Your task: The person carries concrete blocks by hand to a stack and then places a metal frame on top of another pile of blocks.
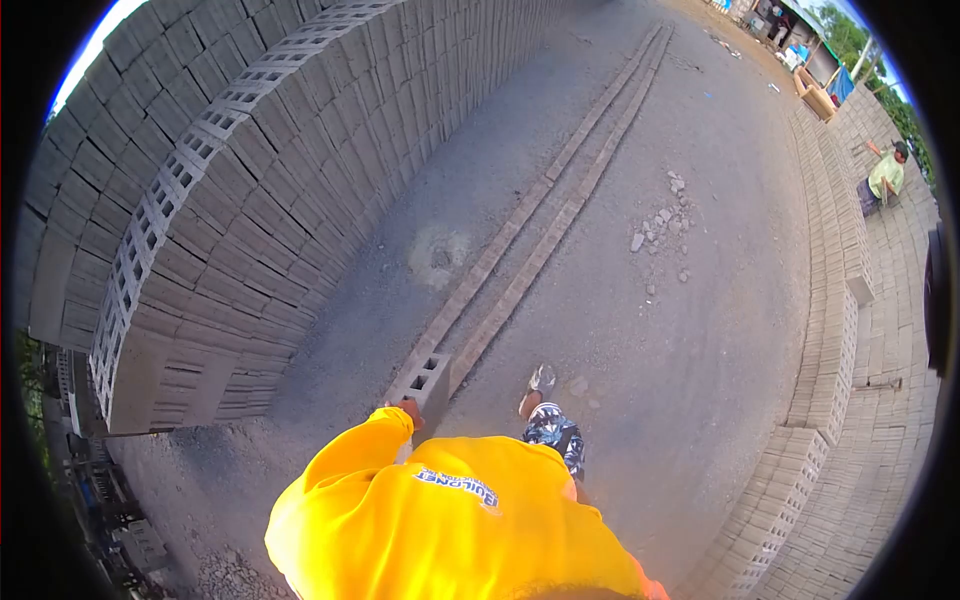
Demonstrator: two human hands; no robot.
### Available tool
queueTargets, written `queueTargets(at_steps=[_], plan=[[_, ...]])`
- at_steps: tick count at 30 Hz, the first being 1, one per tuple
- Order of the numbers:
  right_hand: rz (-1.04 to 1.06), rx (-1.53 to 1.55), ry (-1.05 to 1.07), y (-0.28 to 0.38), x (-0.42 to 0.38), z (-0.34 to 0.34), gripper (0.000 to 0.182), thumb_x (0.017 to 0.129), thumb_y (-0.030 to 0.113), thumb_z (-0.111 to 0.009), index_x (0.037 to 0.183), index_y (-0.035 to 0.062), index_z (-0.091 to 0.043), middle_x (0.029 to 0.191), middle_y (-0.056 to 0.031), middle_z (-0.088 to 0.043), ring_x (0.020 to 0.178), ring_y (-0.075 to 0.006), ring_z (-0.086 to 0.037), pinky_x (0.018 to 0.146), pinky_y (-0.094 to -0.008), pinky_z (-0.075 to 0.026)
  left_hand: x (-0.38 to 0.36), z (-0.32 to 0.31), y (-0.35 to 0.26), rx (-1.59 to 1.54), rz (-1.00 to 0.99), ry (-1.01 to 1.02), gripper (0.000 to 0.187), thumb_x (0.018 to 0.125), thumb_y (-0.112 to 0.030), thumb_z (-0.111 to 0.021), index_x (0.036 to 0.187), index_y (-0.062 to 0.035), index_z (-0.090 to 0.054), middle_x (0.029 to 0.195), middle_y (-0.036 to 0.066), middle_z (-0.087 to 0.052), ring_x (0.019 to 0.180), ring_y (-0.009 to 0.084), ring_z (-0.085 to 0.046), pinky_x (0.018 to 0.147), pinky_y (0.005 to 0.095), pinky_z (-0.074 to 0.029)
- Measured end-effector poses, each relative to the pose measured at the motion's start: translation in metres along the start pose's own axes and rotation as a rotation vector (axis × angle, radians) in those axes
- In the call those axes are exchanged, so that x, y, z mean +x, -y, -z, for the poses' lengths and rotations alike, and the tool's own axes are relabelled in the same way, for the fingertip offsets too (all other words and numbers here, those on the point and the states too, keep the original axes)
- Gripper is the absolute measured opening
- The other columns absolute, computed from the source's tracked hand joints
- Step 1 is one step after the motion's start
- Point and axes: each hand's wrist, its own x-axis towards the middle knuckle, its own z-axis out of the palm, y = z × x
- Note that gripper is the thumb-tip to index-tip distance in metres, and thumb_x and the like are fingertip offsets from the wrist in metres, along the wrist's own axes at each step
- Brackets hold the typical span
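My left hand [409, 411] reaches forward from a yellow sleeve [355, 445] and grips the near end of a grey hollow concrete block [428, 388]. The holes of the block face up, and it stands at the near end of two parallel rows of narrow brown strips [520, 275] on the ground. My fingers are partly hidden, but they appear closed round the block's edge. The lower part of the block is hidden by the yellow shirt [450, 530]. My right hand is out of sight.
A tall, curving stack of concrete blocks [270, 190] rises on the left. Lower block rows [765, 500] line the right side. Broken rubble [660, 228] lies on the grey ground. Another person [885, 178] is among the blocks at far right.
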Motion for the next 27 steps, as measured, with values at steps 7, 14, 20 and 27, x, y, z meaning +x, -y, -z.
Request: queueTargets(at_steps=[7,14,20,27], plan=[[-0.033,-0.064,0.058,0.01,0.133,0.246,0.085,0.072,0.05,-0.07,0.141,0.0111,-0.04,0.127,-0.0197,-0.057,0.121,-0.0347,-0.052,0.104,-0.0402,-0.04,0.089,0.167,-0.16,-0.102,0.03,-0.011,0.07,0.074,-0.049,-0.067,0.121,0.0008,-0.057,0.123,0.022,-0.059,0.116,0.0351,-0.057,0.101,0.0462,-0.041],[0.046,-0.151,0.016,0.087,0.214,0.514,0.084,0.073,0.046,-0.07,0.143,0.0113,-0.037,0.132,-0.0189,-0.054,0.123,-0.0318,-0.051,0.106,-0.0356,-0.035,0.273,0.267,-0.294,-0.165,0.023,-0.033,0.076,0.062,-0.055,-0.076,0.109,0.0027,-0.063,0.113,0.026,-0.063,0.108,0.0375,-0.061,0.091,0.0416,-0.05],[0.122,-0.075,-0.034,0.101,0.39,0.692,0.081,0.073,0.048,-0.07,0.141,0.0175,-0.04,0.13,-0.0169,-0.056,0.12,-0.0334,-0.053,0.103,-0.0398,-0.039,0.414,0.41,-0.434,-0.027,-0.127,0.067,0.047,0.083,-0.044,-0.059,0.107,-0.0047,-0.069,0.118,0.018,-0.063,0.112,0.0317,-0.06,0.093,0.0402,-0.048],[0.178,0.018,-0.052,0.127,0.536,0.884,0.073,0.073,0.049,-0.07,0.135,0.0192,-0.047,0.121,-0.0205,-0.06,0.116,-0.0367,-0.055,0.098,-0.0426,-0.044,0.486,0.631,-0.582,-0.113,-0.038,-0.055,0.054,0.07,-0.04,-0.073,0.103,0.0015,-0.066,0.108,0.024,-0.065,0.101,0.0379,-0.064,0.087,0.0419,-0.052]])
